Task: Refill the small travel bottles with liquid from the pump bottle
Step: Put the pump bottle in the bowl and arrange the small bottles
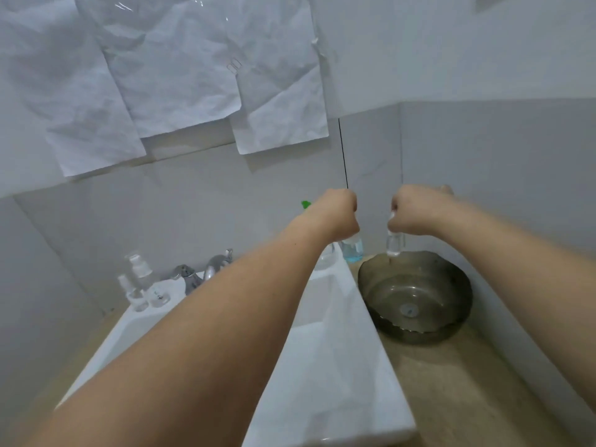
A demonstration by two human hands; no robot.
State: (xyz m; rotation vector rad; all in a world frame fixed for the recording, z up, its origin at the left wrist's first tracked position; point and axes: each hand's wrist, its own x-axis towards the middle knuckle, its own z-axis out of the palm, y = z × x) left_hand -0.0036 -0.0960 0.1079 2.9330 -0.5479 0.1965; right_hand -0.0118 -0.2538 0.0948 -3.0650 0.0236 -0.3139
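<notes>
My left hand [335, 216] is curled over the top of the pump bottle [353, 249], a clear bottle with blue liquid low in it, standing at the far right corner of the white sink. A bit of green [305, 204] shows behind that hand. My right hand [416, 211] grips a small clear travel bottle [395, 244] by its upper part and holds it upright over the far rim of the glass bowl. Two more small clear bottles [142, 285] with caps stand on the sink's far left corner.
A white rectangular sink [342, 350] fills the middle, with a chrome tap [209, 269] at its back. A smoky glass bowl [416, 298] sits on the wooden counter [467, 398] to the right. White walls close in behind and right; crumpled paper sheets [180, 75] hang above.
</notes>
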